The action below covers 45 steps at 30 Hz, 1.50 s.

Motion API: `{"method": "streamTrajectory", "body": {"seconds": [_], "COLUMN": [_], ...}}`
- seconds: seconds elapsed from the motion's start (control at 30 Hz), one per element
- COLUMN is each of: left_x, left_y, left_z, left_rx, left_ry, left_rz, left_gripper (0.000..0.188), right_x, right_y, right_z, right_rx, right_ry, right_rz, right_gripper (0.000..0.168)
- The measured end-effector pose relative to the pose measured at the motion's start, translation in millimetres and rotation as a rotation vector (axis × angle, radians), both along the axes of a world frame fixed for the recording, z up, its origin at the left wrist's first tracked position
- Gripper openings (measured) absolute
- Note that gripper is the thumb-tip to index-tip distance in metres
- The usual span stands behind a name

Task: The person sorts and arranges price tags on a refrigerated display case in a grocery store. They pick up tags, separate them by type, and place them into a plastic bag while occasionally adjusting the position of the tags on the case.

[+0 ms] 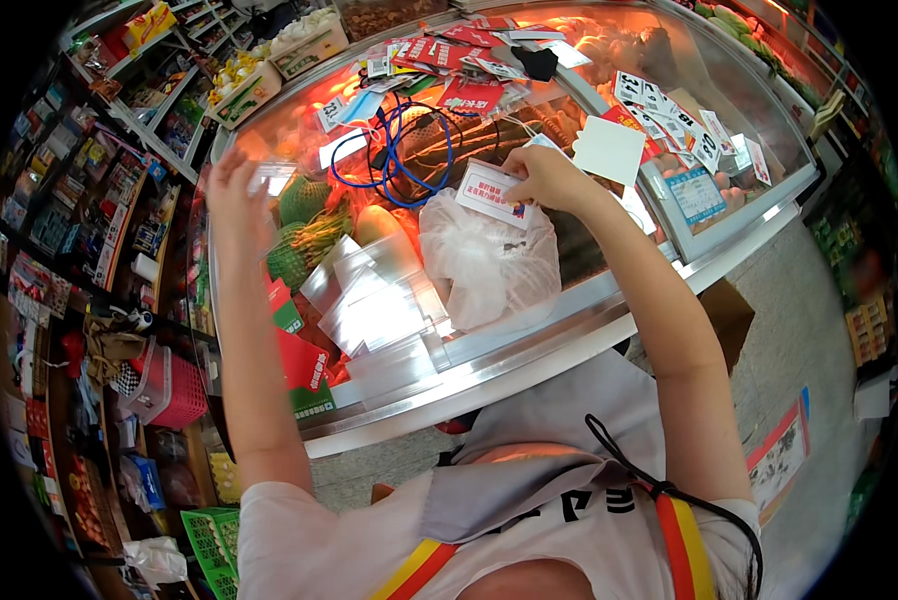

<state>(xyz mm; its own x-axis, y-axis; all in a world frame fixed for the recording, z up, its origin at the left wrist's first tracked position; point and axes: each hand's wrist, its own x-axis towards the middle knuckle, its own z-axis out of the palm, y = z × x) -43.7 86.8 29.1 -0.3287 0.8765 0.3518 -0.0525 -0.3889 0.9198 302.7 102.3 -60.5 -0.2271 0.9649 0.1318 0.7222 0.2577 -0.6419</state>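
Note:
My right hand (542,178) pinches the edge of a white card (488,195) that bears red writing. The card is over a knotted, translucent white plastic bag (494,262) on the glass top of a display case (569,307). What the bag holds is hard to make out. Raised at the left side of the case, my left hand (235,184) is blurred, its fingers loosely apart with nothing visible in them. Clear plastic sleeves (381,300) overlap on the glass left of the bag. Beyond it lies a coiled blue cable (392,161).
Red and white price cards (456,56) are heaped at the far side, with a black cloth item (536,63) beside them. More number cards (666,116) and a blank white card (608,150) lie rightward. Stocked shelves (111,210) and a pink basket (175,390) stand left.

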Motion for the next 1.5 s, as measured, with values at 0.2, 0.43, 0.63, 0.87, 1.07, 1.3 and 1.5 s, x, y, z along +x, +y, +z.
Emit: {"method": "streamTrajectory", "body": {"seconds": [0.2,0.43,0.63,0.87,1.07,1.3,1.5], "left_x": [66.9,97.4,91.0,92.1,87.0,94.2,92.4], "left_y": [-46.3,-70.4,-67.1,-65.6,-63.5,-73.0,-69.5], "left_z": [-33.4,-53.9,-74.3,-75.1,-82.0,-73.0,-77.1], "left_rx": [-0.079,-0.454,-0.301,-0.189,-0.13,-0.132,-0.104], "left_ry": [-0.064,-0.318,-0.536,-0.673,-0.642,-0.736,-0.666], "left_rz": [-0.428,-0.972,-0.74,-0.779,-0.88,-0.916,-0.851], "left_gripper": [0.032,0.031,0.013,0.019,0.031,0.015,0.015], "right_x": [-9.2,-51.4,-69.8,-79.5,-77.4,-73.8,-65.6], "right_y": [-37.2,-71.5,-75.1,-91.9,-94.8,-98.9,-95.5], "right_z": [53.3,68.2,55.6,32.4,27.8,26.4,31.1], "right_rx": [0.065,0.333,0.058,-0.393,-0.671,0.223,-0.066], "right_ry": [0.399,0.292,0.761,1.081,1.359,0.691,0.732], "right_rz": [0.14,0.675,0.298,0.228,0.365,0.208,0.278], "right_gripper": [0.01,0.021,0.028,0.026,0.025,0.017,0.017]}}
